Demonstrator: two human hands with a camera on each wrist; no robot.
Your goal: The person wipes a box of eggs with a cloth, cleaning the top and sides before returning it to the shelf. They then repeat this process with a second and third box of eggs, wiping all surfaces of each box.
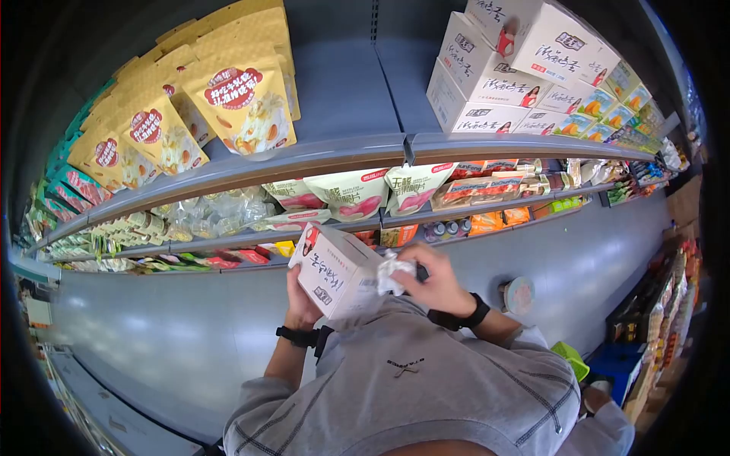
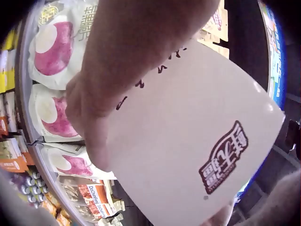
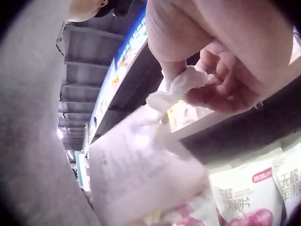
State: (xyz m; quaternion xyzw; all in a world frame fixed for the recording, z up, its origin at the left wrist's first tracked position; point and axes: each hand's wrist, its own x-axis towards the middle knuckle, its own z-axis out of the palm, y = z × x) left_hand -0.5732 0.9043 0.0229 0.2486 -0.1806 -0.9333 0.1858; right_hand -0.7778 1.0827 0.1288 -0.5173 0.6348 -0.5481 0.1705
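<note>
"Where's the white cardboard box [image 1: 338, 266]?"
"Before the grey sweatshirt [image 1: 433, 380]: left hand [image 1: 302, 298] grips its smooth, flat sides; right hand's [image 1: 439, 287] fingers pinch crumpled tissue [image 1: 392, 273] beside it."
"Views differ?"
"Left wrist shows its dark logo [image 2: 223, 157]; right wrist doesn't."

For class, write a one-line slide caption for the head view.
Left hand holds a white carton, right hand pinches a crumpled tissue, facing stocked shop shelves.

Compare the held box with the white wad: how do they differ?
The box is larger and straight-edged; the wad is small and crumpled. The box bears print; the wad shows none. The left hand grips the box; the right hand pinches the wad. Both are mainly white.
</note>
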